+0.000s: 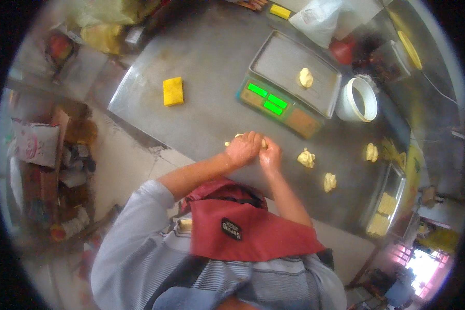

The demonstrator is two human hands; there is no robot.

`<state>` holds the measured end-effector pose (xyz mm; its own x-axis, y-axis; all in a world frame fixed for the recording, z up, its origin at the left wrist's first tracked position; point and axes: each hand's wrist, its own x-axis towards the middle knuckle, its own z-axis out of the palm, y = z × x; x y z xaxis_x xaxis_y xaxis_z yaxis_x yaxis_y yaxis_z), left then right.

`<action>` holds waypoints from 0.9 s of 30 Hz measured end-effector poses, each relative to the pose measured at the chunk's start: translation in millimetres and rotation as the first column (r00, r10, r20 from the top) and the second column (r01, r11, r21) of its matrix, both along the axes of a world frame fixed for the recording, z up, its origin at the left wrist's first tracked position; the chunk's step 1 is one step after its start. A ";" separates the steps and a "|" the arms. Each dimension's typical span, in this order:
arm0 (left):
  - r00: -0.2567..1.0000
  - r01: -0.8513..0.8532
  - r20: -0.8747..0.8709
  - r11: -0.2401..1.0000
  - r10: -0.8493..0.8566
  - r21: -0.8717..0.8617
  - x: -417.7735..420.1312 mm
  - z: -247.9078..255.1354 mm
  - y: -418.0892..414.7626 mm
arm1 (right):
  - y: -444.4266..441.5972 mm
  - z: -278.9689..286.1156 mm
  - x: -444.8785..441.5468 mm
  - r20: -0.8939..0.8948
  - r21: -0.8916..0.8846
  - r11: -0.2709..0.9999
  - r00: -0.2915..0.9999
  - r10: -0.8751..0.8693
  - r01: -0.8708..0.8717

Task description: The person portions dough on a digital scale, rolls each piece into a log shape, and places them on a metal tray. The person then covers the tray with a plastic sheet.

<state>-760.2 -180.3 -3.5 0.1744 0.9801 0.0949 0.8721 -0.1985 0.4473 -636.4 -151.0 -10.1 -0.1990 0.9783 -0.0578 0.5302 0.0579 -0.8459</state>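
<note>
My left hand [245, 149] and my right hand [271, 155] are pressed together above the near part of a steel table. Both are closed on pale yellow dough [264, 143]; a little of it shows between them and past the left fingers, the rest is hidden. Right of my hands a lump of dough [306, 158] lies on the table, with a second lump [329, 182] nearer me and a third piece [372, 152] farther right. Beyond my hands a digital scale [304, 123] with a lit green display carries a metal tray [279, 54], and one dough lump [305, 78] rests on that tray.
A yellow sponge [173, 92] lies on the table's left part. A white plastic bucket [345, 101] stands right of the scale. At the right edge a metal tray [400, 182] holds yellow blocks. A white plastic bag [317, 21] and a red container [343, 50] are behind.
</note>
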 end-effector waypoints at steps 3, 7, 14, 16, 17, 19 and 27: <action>0.988 0.047 -0.147 0.999 -0.045 0.009 -8.8 1.8 8.5 | 7.5 -19.1 8.4 -0.114 -0.045 0.996 0.991 0.069 -0.075; 0.963 -0.155 -0.223 0.988 0.152 0.004 -66.7 -7.0 41.9 | 3.1 54.1 6.2 -0.619 -0.495 0.752 0.784 0.048 -0.436; 0.937 -0.310 0.093 0.926 0.336 -0.216 -105.4 -26.5 29.9 | 150.9 63.6 24.8 -0.205 0.265 0.964 0.976 0.075 -0.018; 0.923 -0.326 0.124 0.912 0.364 -0.248 -88.8 -45.6 8.4 | 161.8 73.2 30.5 0.192 0.392 0.918 0.981 -0.018 -0.060; 0.954 -0.261 0.097 0.946 0.283 -0.190 -84.8 -55.1 -0.6 | 163.1 78.6 34.3 0.203 0.438 0.897 0.978 -0.036 -0.058; 0.953 -0.254 0.126 0.953 0.276 -0.166 -77.5 -57.8 -14.6 | 154.6 83.2 37.1 0.220 0.513 0.856 0.974 -0.054 -0.068; 0.832 -0.393 0.357 0.905 0.424 -0.160 -72.6 -62.5 -35.7 | 56.8 25.4 40.3 -0.007 0.278 0.960 1.000 -0.029 0.030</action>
<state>-832.8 -216.0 -66.0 -0.2774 0.9607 -0.0070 0.6287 0.1870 0.7548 -596.1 -94.2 15.3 -0.1695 0.9611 0.2181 0.5332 0.2755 -0.7999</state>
